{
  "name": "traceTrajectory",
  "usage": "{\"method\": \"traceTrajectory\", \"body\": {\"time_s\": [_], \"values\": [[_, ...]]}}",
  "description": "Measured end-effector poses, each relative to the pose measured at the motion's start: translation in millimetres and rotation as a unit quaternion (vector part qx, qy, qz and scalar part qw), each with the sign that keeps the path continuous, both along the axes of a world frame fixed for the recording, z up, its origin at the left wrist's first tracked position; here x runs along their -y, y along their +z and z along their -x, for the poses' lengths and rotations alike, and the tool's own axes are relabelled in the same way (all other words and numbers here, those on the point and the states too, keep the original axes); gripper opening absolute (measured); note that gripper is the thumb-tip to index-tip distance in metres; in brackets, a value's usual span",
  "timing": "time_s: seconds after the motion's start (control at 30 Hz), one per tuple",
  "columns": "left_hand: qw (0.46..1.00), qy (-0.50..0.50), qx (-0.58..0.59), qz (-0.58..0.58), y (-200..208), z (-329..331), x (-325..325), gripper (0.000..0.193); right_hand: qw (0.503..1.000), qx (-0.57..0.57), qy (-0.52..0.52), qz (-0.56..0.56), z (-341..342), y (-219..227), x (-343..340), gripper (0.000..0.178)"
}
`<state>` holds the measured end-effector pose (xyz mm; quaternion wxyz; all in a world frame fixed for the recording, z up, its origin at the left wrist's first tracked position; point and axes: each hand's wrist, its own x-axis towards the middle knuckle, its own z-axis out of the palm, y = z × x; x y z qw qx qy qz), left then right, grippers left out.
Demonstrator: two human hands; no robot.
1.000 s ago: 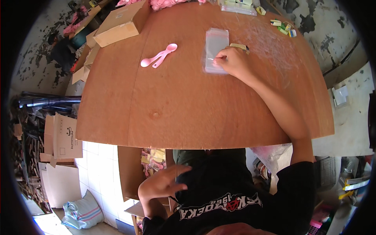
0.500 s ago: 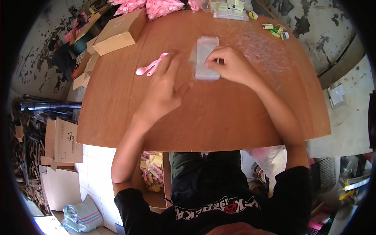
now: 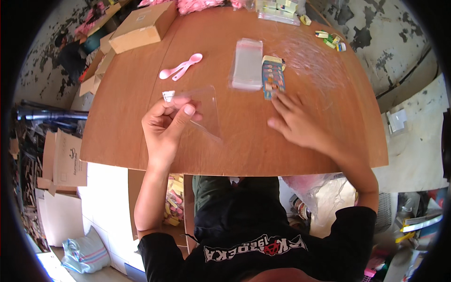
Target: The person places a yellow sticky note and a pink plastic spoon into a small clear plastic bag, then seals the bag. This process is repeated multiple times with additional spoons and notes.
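My left hand (image 3: pixel 162 129) pinches a clear plastic bag (image 3: pixel 210 113) between thumb and fingers, above the near left part of the table. The bag hangs out to the right of the fingers, flat and see-through. My right hand (image 3: pixel 300 121) is palm down with its fingers stretched out, the tips at the near end of a stack of blue printed cards (image 3: pixel 273 74). Left of the cards, alongside them, lies a stack of clear plastic bags (image 3: pixel 247 66). Two pink measuring spoons (image 3: pixel 182 67) rest crossed on the wood beyond my left hand.
The brown table (image 3: pixel 244 145) carries a cardboard box (image 3: pixel 143 28) at the far left and pink bundles (image 3: pixel 199 3) at the back. Loose clear plastic strips (image 3: pixel 312 61) and small green-yellow pieces (image 3: pixel 331 40) lie right. A person (image 3: pixel 70 61) is at upper left.
My left hand was open and empty; now it grips a clear bag, nearer to me. The right hand has moved from the bag stack to the cards, which now show.
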<state>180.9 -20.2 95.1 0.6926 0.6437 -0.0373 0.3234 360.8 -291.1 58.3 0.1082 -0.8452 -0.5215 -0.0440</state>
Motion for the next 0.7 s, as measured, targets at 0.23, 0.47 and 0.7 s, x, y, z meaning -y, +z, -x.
{"method": "traceTrajectory", "body": {"time_s": [0.23,0.47,0.7], "values": [[0.994,0.064,-0.053,0.076,-21,13,-3,0.024,0.994,0.005,0.111,-0.014,115,12,34,0.051],[0.99,0.064,-0.1,0.078,-18,17,5,0.033,0.968,-0.019,0.201,-0.149,114,45,28,0.03],[0.99,-0.012,-0.133,0.036,-11,26,23,0.037,0.922,-0.063,0.139,-0.357,86,110,-20,0.017]]}}
